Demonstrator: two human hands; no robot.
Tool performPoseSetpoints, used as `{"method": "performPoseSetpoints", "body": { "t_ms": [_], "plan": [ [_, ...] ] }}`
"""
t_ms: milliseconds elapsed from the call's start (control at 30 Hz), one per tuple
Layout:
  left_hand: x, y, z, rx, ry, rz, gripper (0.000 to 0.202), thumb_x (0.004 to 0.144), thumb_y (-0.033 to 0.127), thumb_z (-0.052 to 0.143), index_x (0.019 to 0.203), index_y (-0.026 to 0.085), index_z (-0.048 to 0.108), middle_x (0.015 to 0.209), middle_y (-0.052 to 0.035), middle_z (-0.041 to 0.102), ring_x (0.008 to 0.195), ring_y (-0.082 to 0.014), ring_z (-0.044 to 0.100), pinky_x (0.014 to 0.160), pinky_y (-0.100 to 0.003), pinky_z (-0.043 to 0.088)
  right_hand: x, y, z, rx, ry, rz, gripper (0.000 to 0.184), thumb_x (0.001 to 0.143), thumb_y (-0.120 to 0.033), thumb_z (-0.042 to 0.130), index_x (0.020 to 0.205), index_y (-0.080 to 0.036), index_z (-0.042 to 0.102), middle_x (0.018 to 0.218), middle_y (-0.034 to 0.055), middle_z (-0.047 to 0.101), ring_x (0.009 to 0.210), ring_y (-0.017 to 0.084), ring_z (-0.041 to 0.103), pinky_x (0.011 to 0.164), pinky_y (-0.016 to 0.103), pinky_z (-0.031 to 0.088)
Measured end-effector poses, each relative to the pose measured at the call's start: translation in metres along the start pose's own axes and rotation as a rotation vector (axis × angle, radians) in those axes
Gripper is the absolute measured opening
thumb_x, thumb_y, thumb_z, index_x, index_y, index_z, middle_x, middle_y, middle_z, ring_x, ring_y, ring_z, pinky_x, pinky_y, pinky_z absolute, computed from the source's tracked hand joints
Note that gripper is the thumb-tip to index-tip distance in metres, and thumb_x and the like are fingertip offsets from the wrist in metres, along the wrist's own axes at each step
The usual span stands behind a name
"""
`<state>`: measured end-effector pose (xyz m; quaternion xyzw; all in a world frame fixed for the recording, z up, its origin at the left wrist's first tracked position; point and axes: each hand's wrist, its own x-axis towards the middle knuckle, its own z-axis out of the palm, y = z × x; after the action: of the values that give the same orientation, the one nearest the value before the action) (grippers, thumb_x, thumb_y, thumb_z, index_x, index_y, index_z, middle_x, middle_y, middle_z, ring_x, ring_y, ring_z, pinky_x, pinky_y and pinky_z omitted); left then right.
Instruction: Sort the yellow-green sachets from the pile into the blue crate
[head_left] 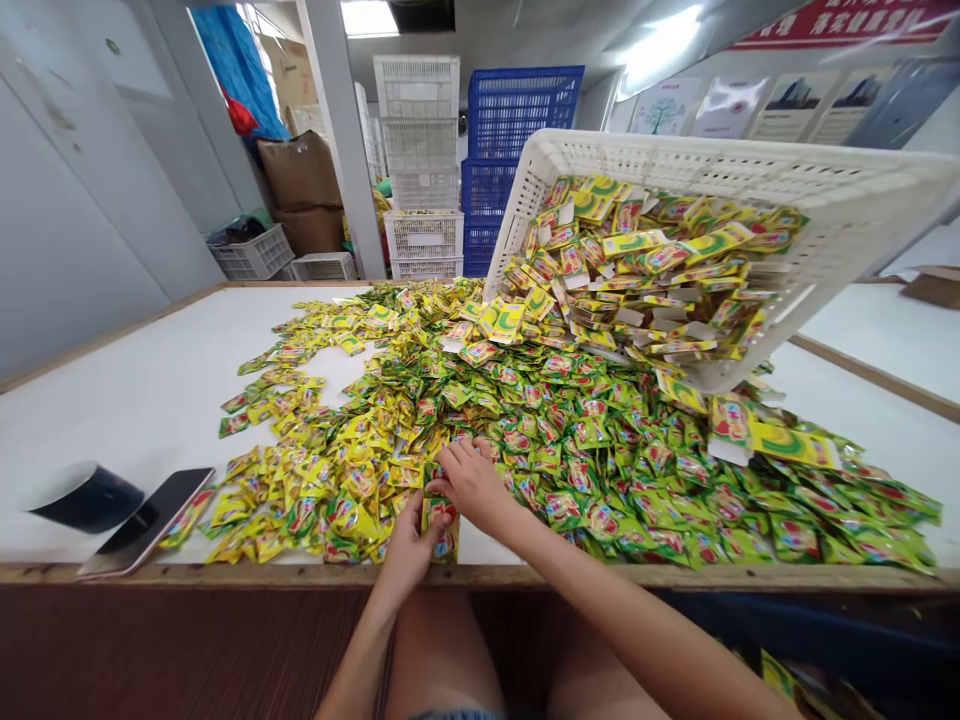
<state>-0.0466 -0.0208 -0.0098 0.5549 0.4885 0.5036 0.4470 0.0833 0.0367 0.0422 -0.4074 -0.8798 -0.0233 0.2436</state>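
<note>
My left hand (409, 548) is closed around a stack of packets (439, 515) at the counter (135, 400) edge. My right hand (472, 485), fingers curled, touches the stack's top; I cannot tell whether it pinches. I'd keep the edges squared.

Glossy, crinkled plastic sachets (570, 420) cover a matt white tabletop (127, 390) edged in bare, worn wood. The crate (862, 200) is white moulded plastic lattice. The phone (150, 520) has a smooth, reflective glass face. The boxes (300, 170) are dull brown cardboard.
</note>
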Motion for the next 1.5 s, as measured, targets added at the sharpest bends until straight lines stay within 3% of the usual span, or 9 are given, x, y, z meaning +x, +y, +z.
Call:
{"method": "performPoseSetpoints", "body": {
  "t_ms": [233, 400, 533, 767, 967, 1267, 1500],
  "plan": [
    [0.002, -0.004, 0.001, 0.037, 0.042, 0.032, 0.026, 0.072, 0.032, 0.061, 0.092, 0.016, 0.056, 0.087, -0.0038, 0.06, 0.087, -0.0201, 0.055, 0.08, -0.029, 0.042, -0.016, -0.005, 0.001, 0.15, 0.025, 0.073, 0.016, 0.084, -0.032, 0.051, 0.091, -0.018, 0.052, 0.099, 0.0068, 0.055, 0.094, 0.022, 0.043, 0.081, 0.035, 0.03],
    [0.001, -0.004, 0.002, -0.029, 0.004, 0.035, 0.031, 0.073, 0.032, 0.06, 0.099, 0.015, 0.054, 0.098, -0.0067, 0.061, 0.096, -0.0218, 0.055, 0.085, -0.031, 0.041, -0.021, 0.004, -0.016, 0.285, -0.029, 0.087, 0.017, 0.081, -0.026, 0.057, 0.097, -0.021, 0.051, 0.097, 0.0034, 0.057, 0.095, 0.02, 0.045, 0.083, 0.035, 0.028],
    [0.0, -0.001, 0.002, -0.047, -0.021, -0.008, 0.041, 0.072, 0.034, 0.06, 0.107, 0.015, 0.053, 0.108, -0.0088, 0.061, 0.103, -0.0233, 0.053, 0.09, -0.032, 0.039, -0.018, 0.008, -0.02, 0.247, -0.016, 0.154, 0.015, 0.079, -0.029, 0.058, 0.09, -0.021, 0.052, 0.093, 0.0037, 0.057, 0.093, 0.021, 0.046, 0.082, 0.035, 0.028],
    [-0.001, 0.005, 0.004, -0.031, 0.037, 0.013, 0.038, 0.07, 0.032, 0.062, 0.104, 0.017, 0.055, 0.099, -0.006, 0.064, 0.097, -0.0216, 0.056, 0.088, -0.031, 0.04, -0.023, -0.012, -0.013, 0.202, 0.073, 0.183, 0.01, 0.078, -0.023, 0.057, 0.084, -0.021, 0.05, 0.09, 0.0038, 0.056, 0.09, 0.021, 0.045, 0.082, 0.035, 0.029],
    [0.0, 0.004, 0.004, -0.082, -0.051, 0.015, 0.039, 0.073, 0.031, 0.06, 0.109, 0.016, 0.052, 0.107, -0.0066, 0.061, 0.102, -0.0213, 0.054, 0.089, -0.03, 0.04, -0.021, -0.002, -0.019, 0.119, 0.101, 0.133, 0.011, 0.079, -0.025, 0.057, 0.084, -0.02, 0.049, 0.093, 0.0045, 0.056, 0.094, 0.022, 0.045, 0.087, 0.037, 0.026],
    [-0.001, 0.0, 0.002, -0.024, 0.022, 0.014, 0.034, 0.072, 0.031, 0.061, 0.102, 0.016, 0.055, 0.097, -0.0059, 0.063, 0.095, -0.0209, 0.056, 0.084, -0.03, 0.042, -0.019, -0.003, -0.023, 0.122, 0.03, 0.062, 0.012, 0.078, -0.029, 0.059, 0.077, -0.02, 0.052, 0.088, 0.004, 0.055, 0.093, 0.021, 0.043, 0.084, 0.037, 0.027],
    [-0.001, 0.005, 0.003, -0.067, -0.105, 0.021, 0.035, 0.075, 0.031, 0.059, 0.107, 0.016, 0.053, 0.104, -0.0073, 0.063, 0.097, -0.0213, 0.056, 0.085, -0.03, 0.042, -0.01, 0.023, -0.046, 0.086, -0.191, -0.039, 0.031, 0.065, -0.037, 0.072, 0.087, -0.02, 0.056, 0.093, 0.0035, 0.055, 0.093, 0.021, 0.043, 0.082, 0.036, 0.028]
  ]
}}
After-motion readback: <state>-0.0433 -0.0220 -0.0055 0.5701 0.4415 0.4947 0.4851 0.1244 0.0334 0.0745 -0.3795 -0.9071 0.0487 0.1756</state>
